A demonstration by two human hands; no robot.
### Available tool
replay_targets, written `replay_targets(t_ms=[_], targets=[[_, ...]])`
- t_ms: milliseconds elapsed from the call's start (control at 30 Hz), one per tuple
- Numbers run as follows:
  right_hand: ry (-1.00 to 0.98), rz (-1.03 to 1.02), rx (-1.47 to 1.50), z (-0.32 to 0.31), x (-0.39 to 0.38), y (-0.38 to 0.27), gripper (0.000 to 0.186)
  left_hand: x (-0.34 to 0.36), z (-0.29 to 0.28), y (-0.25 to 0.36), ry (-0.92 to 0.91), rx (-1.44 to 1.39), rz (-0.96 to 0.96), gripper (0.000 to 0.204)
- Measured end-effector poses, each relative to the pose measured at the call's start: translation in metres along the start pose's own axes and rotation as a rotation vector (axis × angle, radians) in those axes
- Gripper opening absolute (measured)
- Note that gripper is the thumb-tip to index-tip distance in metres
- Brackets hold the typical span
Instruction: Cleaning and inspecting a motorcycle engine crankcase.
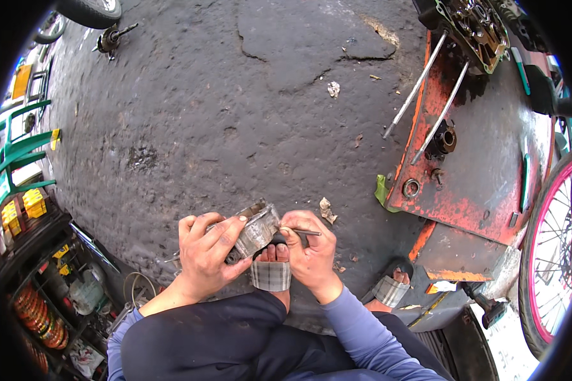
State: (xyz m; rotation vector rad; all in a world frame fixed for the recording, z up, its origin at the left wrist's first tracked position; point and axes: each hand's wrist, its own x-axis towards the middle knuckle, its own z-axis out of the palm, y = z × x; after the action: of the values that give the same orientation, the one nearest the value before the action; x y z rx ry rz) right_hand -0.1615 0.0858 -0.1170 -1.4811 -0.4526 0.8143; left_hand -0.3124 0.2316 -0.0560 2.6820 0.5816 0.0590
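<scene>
A grey metal engine part, box-like with a rough, dirty surface, is held above my lap by my left hand. Its fingers wrap over the top and side of the casting. Pinched in my right hand is a thin, dark metal rod, pointing sideways. The rod's inner end meets the right side of the engine part; whether it goes into it I cannot tell, as my fingertips cover that spot. Below the hands shows my sandalled foot.
On the right, a worn red metal stand carries an opened engine case with two long studs, a ring and a bolt. A pink-rimmed wheel leans beyond it. Shelves and green chairs line the left. A greasy shaft lies far left.
</scene>
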Motion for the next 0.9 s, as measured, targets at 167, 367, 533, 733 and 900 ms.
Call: replay_targets(t_ms=[167, 367, 533, 733, 900], targets=[[0.013, -0.066, -0.082, -0.005, 0.003, 0.009, 0.009, 0.005, 0.001, -0.003, 0.01, 0.0, -0.004, 0.069], [0.002, -0.089, -0.047, -0.004, 0.0, 0.016, 0.01, 0.006, 0.001, -0.002, 0.009, -0.005, -0.001, 0.07], [0.047, -0.026, 0.038, 0.002, -0.007, 0.01, 0.01, 0.006, 0.001, -0.003, 0.006, -0.001, -0.006, 0.069], [0.067, -0.16, -0.098, 0.011, -0.016, 0.015, 0.01, 0.006, 0.001, -0.008, 0.009, -0.012, -0.015, 0.068], [0.173, -0.128, -0.06, 0.011, 0.003, 0.031, 0.011, 0.025, -0.006, -0.021, -0.008, -0.119, -0.136, 0.062]])
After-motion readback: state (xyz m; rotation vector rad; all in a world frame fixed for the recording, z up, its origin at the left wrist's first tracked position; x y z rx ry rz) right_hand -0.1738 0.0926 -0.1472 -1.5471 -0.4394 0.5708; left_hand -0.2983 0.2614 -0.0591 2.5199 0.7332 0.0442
